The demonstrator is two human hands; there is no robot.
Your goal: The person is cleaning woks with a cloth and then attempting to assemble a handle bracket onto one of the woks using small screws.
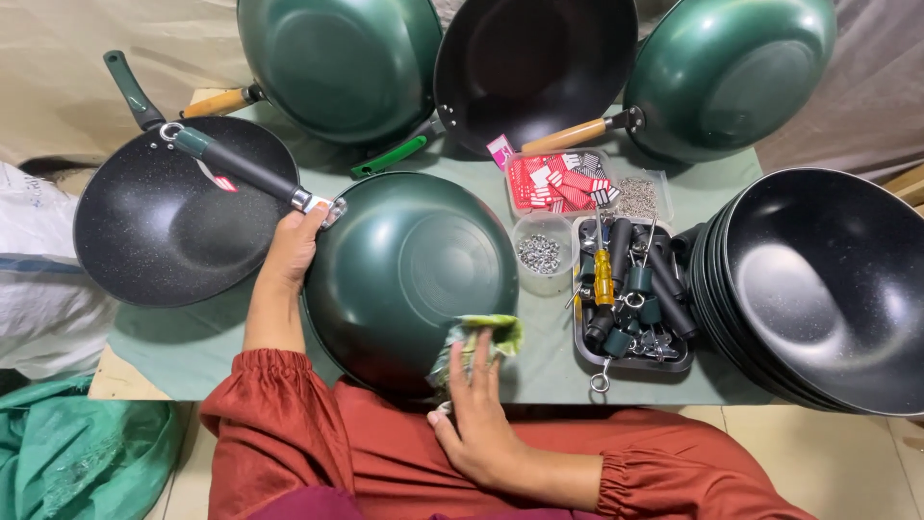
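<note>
From my remote seat I see a low table (207, 351) under a pale green cloth (553, 361), crowded with cookware: an upturned green wok (409, 274) at the near edge, a black speckled pan (164, 217) to its left, and a nested stack of black woks (818, 289) on the right. Between them sit a dark tray of handles and hardware (630, 308), a clear cup of washers (541, 253) and a clear box of red-and-white tags (558, 183). Three more woks (529, 67) lean along the far side.
</note>
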